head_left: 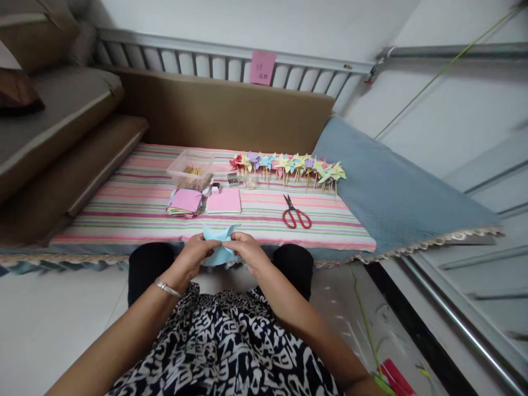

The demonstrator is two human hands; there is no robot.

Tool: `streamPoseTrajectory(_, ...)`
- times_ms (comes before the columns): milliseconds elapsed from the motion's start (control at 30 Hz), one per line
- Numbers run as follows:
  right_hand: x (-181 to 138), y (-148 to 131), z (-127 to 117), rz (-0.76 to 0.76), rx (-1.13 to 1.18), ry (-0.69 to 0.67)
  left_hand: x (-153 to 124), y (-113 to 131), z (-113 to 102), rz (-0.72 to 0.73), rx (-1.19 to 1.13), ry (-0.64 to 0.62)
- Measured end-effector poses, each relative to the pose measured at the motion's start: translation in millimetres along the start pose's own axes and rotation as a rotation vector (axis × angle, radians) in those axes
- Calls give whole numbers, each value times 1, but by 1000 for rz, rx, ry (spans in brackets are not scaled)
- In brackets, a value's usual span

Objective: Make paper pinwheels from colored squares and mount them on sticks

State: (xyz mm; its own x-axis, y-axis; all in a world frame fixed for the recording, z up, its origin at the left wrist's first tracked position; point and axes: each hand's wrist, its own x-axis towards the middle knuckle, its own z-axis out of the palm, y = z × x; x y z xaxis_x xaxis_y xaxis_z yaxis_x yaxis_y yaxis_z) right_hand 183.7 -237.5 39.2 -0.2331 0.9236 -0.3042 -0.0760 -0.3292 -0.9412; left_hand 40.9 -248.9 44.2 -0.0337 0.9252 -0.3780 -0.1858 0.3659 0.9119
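Note:
A light blue paper pinwheel (218, 255) is held above my lap, in front of the striped cloth's near edge. Its corners are folded in toward the middle. My left hand (197, 253) grips its left side, thumb laid across the paper. On the other side my right hand (244, 247) pinches it near the centre with thumb and finger. Whether a small pin sits between the fingertips, I cannot tell. Beyond the hands lie a stack of pink paper squares (224, 201) and a looser pile of coloured paper (185, 202).
Red-handled scissors (296, 213) lie on the striped cloth (264, 225). Finished pinwheels on sticks (289, 164) line the back right. A clear plastic box (175, 168) with sticks, a small box of pins (233, 179) and a round container (250, 181) stand behind the paper. Cardboard (231, 115) rises behind.

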Motion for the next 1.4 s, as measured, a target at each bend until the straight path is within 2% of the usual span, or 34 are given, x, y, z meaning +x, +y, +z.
streamPoseTrajectory(267,2,1,3,26,10,12,-2,-5,-2,18,20,-24)
streamPoseTrajectory(567,-7,1,4,66,8,-64,3,-3,-9,7,11,-16)
streamPoseTrajectory(767,-13,10,6,1,-18,-97,3,2,-12,0,39,27)
streamPoseTrajectory(1033,-17,19,7,-151,-122,-104,3,7,-15,3,40,18)
streamPoseTrajectory(1300,-21,19,8,-116,-80,-96,7,2,-18,56,77,36)
streamPoseTrajectory(1400,-22,21,6,-136,-136,-62,6,3,-19,58,93,47)
